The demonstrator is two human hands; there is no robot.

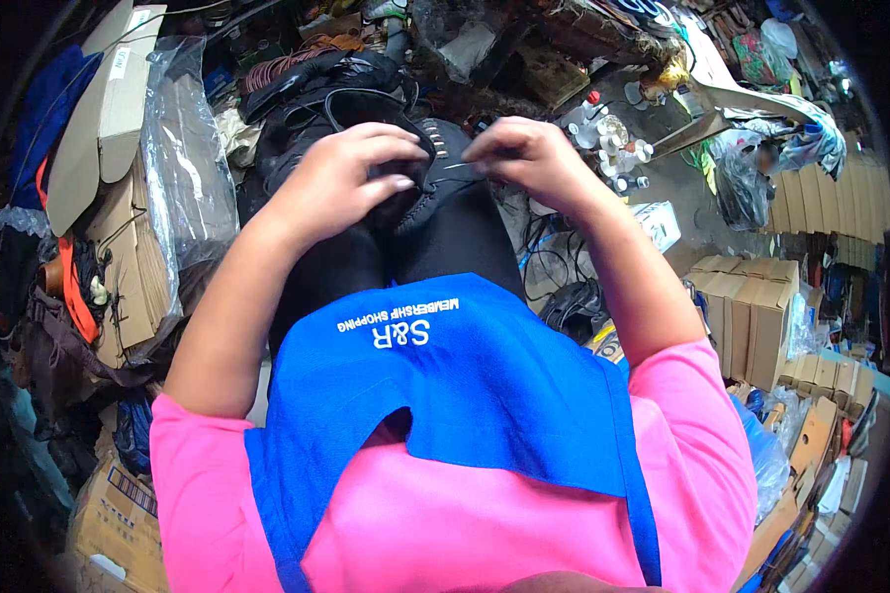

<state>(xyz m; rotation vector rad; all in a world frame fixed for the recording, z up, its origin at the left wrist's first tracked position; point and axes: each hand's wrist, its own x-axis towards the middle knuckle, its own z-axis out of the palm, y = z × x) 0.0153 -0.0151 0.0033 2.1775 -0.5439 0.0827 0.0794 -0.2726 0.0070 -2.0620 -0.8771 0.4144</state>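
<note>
Across my thighs lies a black shoe-like piece [439,170] with stitching along its edge and a short row of pale marks, perhaps eyelets or stitches. My left hand [358,176] curls at its left side, with thumb and fingers around the dark edge. At the right, my right hand [526,158] has thumb and fingertips pinched together by the piece. A thin pale sliver, perhaps a needle or thread, shows beside those fingertips; what they hold is too small to make out. A blue apron [445,385] covers my lap.
Flattened cardboard [119,109] and a clear plastic sheet [183,168] stand at the left. White bottles [608,133] cluster at the far right. Brown cardboard boxes [747,316] stack at the right. Black bags and coiled cord [297,67] lie beyond my left hand.
</note>
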